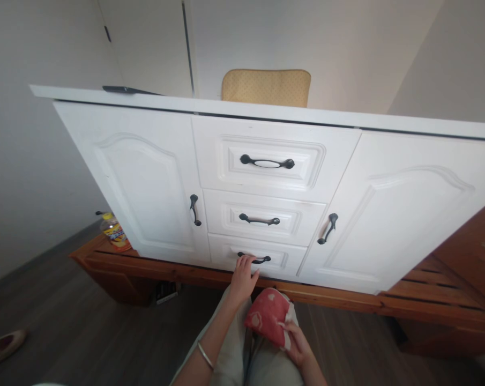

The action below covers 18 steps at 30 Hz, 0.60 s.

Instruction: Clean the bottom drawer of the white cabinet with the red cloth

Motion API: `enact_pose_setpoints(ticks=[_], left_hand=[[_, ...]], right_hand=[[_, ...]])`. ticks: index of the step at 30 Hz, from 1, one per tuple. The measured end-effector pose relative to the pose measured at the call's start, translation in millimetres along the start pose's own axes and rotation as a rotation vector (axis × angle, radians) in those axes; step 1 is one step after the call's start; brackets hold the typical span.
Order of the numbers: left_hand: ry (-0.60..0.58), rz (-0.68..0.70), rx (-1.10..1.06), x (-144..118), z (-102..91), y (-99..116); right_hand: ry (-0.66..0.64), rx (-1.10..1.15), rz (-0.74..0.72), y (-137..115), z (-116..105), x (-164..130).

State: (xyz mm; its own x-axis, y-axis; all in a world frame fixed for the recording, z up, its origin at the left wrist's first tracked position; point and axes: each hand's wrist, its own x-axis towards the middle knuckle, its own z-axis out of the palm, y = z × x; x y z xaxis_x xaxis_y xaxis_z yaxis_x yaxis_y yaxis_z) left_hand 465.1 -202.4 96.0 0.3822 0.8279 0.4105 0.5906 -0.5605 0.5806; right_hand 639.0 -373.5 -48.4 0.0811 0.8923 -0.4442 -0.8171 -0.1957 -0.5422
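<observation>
My left hand [244,276] reaches to the lowest of three white drawers, its fingers curled over the left part of the dark drawer handle [262,260]. The drawer front sits flush with the cabinet [154,182]. A folded red cloth [269,316] with pale heart-like shapes and white edges rests above my lap, gripped at its right side by my right hand [296,343]. Above are the middle drawer's handle [259,220] and the top drawer's handle [267,162].
White cabinet doors with dark handles flank the drawers. The cabinet stands on a slatted wooden bench [338,300]. On the bench's left end is a yellow-capped bottle [116,233]. A yellow chair back [266,87] rises behind. A shoe [3,347] lies on the floor at left.
</observation>
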Motion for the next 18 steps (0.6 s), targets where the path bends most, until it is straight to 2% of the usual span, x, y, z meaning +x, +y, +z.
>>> enact_pose_setpoints(ticks=[3,5,9,11,14,18], left_hand=[[-0.003,-0.011,-0.001,-8,-3.6,3],[0.0,-0.025,-0.001,-22,-7.4,5],[-0.023,-0.067,-0.054,-72,-20.0,12],[-0.079,-0.103,-0.107,-99,-29.3,16],[-0.17,-0.156,-0.167,-133,-45.1,22],[-0.273,-0.178,-0.192,-160,-62.3,24]], right_hand=[[0.049,-0.011,0.002,1,-5,1],[0.053,-0.009,0.03,0,-6,1],[0.036,-0.014,0.082,-5,-3,-1],[0.027,-0.041,0.114,-6,1,-8],[0.044,-0.204,0.125,-3,5,-28],[0.041,-0.37,-0.008,2,9,-69]])
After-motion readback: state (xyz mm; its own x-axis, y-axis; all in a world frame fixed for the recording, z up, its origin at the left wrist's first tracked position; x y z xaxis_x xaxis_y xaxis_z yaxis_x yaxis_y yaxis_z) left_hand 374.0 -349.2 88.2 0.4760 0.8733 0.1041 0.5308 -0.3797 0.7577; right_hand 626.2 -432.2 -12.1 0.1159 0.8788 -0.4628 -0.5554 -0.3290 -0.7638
